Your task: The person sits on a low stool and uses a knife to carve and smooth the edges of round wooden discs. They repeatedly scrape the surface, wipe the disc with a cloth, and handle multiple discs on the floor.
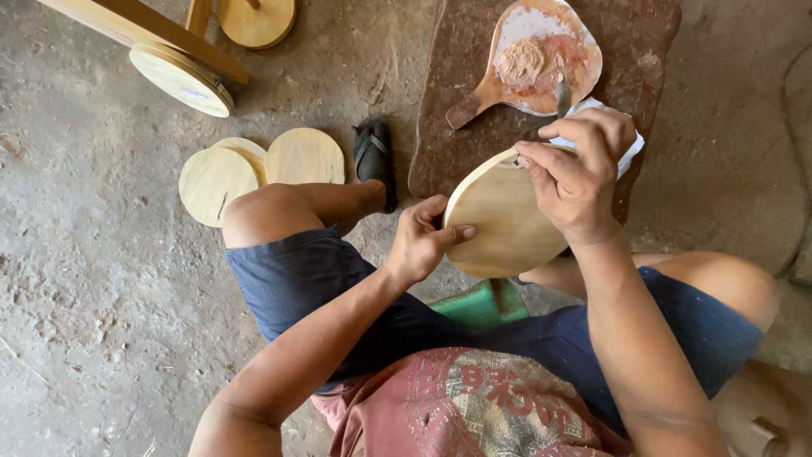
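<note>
The floor [101,279] is grey, rough concrete w/ dust. On it, at top centre, lies a dark reddish slab [457,76], long axis running away from the person. On the slab rests a wooden paddle [541,59] w/ brown paste on its blade; its handle points down-left, toward the person's left side.

The person sits low, knees apart, in dark blue shorts [296,279] and a reddish shirt. A green seat [482,305] shows between the legs. One foot wears a dark sandal [374,156], just beside the slab edge.

The disc [499,220] is round, pale wood, held in the air above the knees, in front of the slab. It is tilted, flat face toward the camera, upper edge leaning to the right hand. Being round, it has no clear long axis.

Left hand [423,241] holds the disc at its left edge, thumb on the face, fingers behind. Right hand [579,173] is at the upper right rim, fingers closed narrow on a white cloth [630,152] and pressed to the rim.

At the left, approx. three more discs [254,169] lie on the floor, overlapping. Top left are wooden furniture parts [182,59] w/ round pieces.
</note>
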